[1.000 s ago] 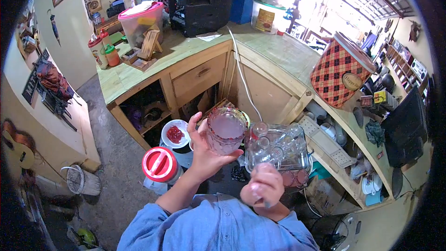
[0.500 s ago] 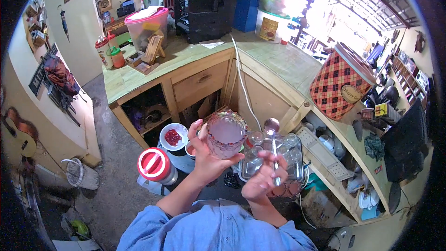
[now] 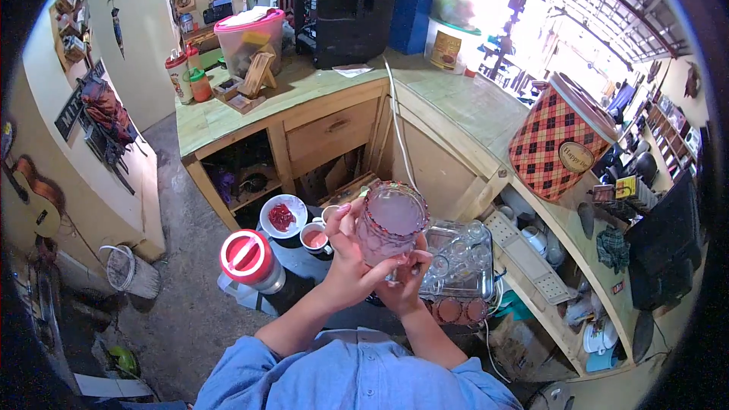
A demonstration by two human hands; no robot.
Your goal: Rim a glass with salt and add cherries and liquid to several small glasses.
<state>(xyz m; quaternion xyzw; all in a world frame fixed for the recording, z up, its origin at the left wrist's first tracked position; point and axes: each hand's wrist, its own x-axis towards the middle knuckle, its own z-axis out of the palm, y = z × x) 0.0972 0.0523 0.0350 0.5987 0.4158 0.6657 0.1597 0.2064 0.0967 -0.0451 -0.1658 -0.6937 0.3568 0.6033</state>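
A patterned clear glass jar [image 3: 393, 216] with a beaded, coloured rim is held up in front of me, with a cloudy, pale content. My left hand [image 3: 349, 262] grips it from the left, fingers and thumb around its side. Against its lower right side my right hand [image 3: 406, 282] is closed, with fingertips by the base. No spoon can be made out now; the hands and jar may hide it. Left of the jar stand a white bowl [image 3: 283, 216] of dark red pieces and a mug [image 3: 315, 237] with pinkish content. A red-lidded jug [image 3: 250, 258] is nearer me.
Upturned clear glasses fill a metal tray [image 3: 459, 266] on the right. Behind curves a wooden counter [image 3: 326, 102], bearing a black speaker [image 3: 349, 15], a plastic tub [image 3: 247, 42] and a plaid container [image 3: 558, 140]. A white cable [image 3: 400, 129] hangs down its front.
My right hand, which held a spoon upright over the tray, has moved left against the jar. The jar and left hand have shifted slightly right in view. The mug is now more exposed.
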